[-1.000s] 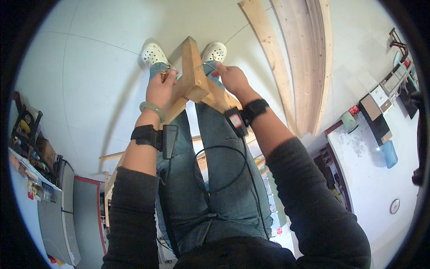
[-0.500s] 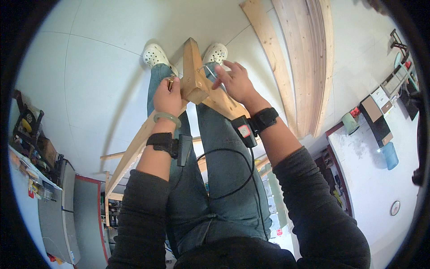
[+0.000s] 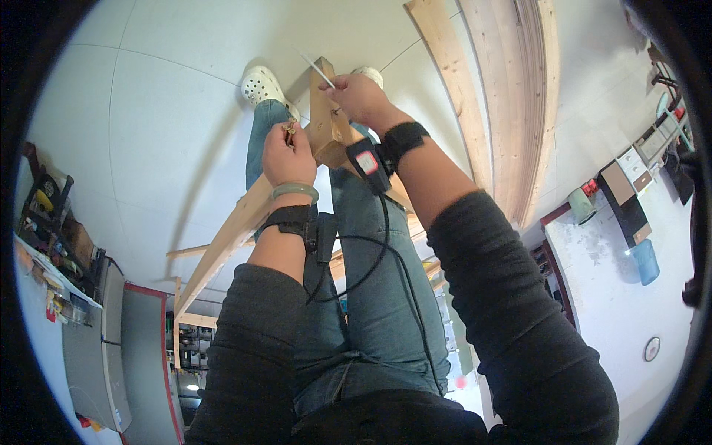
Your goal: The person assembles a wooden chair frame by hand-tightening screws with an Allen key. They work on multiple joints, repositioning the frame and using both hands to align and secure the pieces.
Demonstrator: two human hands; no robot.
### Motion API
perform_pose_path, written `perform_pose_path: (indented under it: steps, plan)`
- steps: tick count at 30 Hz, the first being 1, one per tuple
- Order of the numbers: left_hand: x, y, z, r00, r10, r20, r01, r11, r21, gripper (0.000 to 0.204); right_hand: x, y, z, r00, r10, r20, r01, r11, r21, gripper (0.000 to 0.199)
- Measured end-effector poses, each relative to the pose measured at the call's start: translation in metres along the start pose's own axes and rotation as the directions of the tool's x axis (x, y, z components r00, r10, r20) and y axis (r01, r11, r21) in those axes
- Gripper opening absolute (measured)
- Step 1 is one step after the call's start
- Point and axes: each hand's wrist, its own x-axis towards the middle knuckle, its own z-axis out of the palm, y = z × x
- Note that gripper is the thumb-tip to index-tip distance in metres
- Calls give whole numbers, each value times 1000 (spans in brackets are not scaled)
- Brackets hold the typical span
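A wooden post (image 3: 320,126) stands between my legs, its blunt end toward me, joined to wooden rails. One rail (image 3: 226,245) slants down to the left; the other is mostly covered by my right wrist. My left hand (image 3: 288,162) is closed around several small brass-coloured bolts (image 3: 290,130), just left of the post. Over the post's far part, my right hand (image 3: 362,100) pinches a thin silver hex key (image 3: 314,67), its free end pointing up and left. A small dark spot, a hole or bolt head, shows on the post below the right fingers.
Long wooden boards (image 3: 512,96) lie on the floor at the right. My white clogs (image 3: 261,86) flank the post. A black cable (image 3: 386,256) loops over my thighs from the wrist devices. Shelving with dark items (image 3: 48,200) is at the far left.
My right hand has moved up and left across the post, taking the hex key away from the post's side. My left hand has shifted slightly right, still holding the bolts.
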Motion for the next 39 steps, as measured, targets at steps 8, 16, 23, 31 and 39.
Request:
perform_pose_path:
  steps: [8,16,23,31,39]
  plan:
    - [1,3,-2,999,-24,39,23,999,24,19,-62,-9,-33,994,-62,93,29,947,321,24]
    - [2,4,-2,999,-28,46,27,999,28,18,-61,-14,-35,974,202,107,-205,978,23,22]
    - [-1,4,-2,1000,19,-2,-19,1000,19,17,-53,19,-30,998,19,53,14,834,-551,19]
    - [-1,2,-2,1000,1,7,-1,1000,25,17,24,39,-1,995,90,46,-38,758,-651,19]
    - [1,0,0,998,54,-34,-54,999,1,24,9,30,-24,865,458,207,-303,805,-511,37]
